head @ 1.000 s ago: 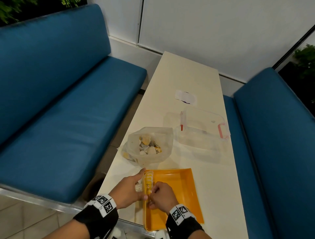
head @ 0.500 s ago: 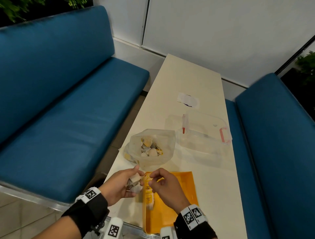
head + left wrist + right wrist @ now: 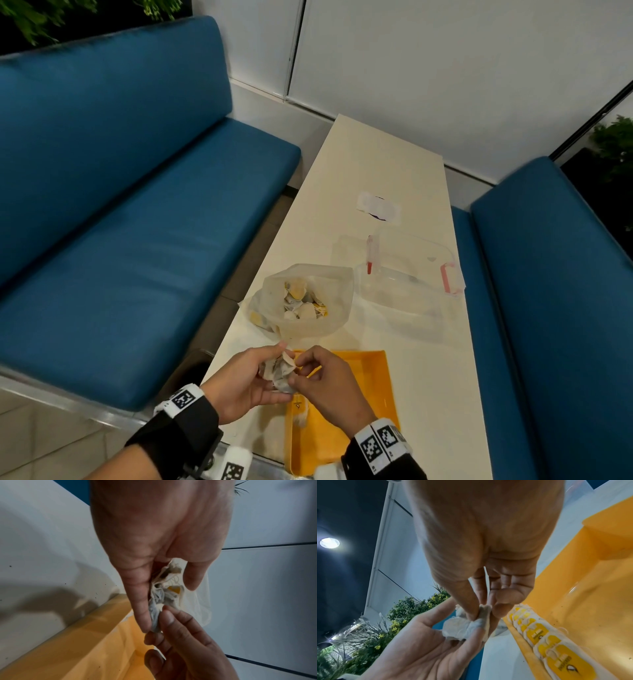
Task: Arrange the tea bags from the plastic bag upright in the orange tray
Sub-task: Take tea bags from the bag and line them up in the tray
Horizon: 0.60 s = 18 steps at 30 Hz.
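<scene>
A: Left hand [image 3: 239, 383]?
B: Fingers curled round a clump of tea bags [image 3: 279, 371].
A: Right hand [image 3: 329, 383]?
B: Pinches one bag from it.
A: Locations?
B: Orange tray [image 3: 373, 404], desk's 6 o'clock, one upright row [image 3: 539, 632]; plastic bag [image 3: 305, 301], tray's 12 o'clock.

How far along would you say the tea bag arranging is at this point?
Done: a short row of tea bags stands along the orange tray wall. In hand: the left hand holds a clump; the right hand pinches one. Left: many remain in the plastic bag.
</scene>
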{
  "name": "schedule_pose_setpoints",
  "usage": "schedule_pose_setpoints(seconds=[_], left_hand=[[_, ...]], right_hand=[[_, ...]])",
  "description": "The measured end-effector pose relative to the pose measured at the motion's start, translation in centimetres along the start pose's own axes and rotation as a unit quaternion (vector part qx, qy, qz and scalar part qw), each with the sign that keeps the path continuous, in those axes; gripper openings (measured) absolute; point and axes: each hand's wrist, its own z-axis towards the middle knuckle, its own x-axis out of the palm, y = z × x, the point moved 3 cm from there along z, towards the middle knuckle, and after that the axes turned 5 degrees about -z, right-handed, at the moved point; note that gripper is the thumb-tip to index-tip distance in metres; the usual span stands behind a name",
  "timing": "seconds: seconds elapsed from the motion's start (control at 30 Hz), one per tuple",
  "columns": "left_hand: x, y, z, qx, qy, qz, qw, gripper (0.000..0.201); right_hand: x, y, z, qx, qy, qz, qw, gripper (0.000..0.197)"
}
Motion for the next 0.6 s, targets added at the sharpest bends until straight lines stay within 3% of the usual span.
schedule_pose_setpoints(seconds=[0.27,0.43,0.6], left_hand=[[0.5,-0.2,0.0,0.064,0.005,0.08,0.995,0.032],[1.0,-0.3,0.1,0.081,0.008,0.118,0.99,0.036],[0.3,-0.5,0.2,0.127,-0.002,0.167,0.978,0.02]], right_hand=[[-0.3,0.8,-0.1,-0.007,-0.016,0.047,0.999,0.027],[-0.1,0.6,0.6,-0.007,-0.061,0.027,0.998,0.009],[-0.7,-0.1,1.0,0.024,-0.078,0.065,0.995,0.009]])
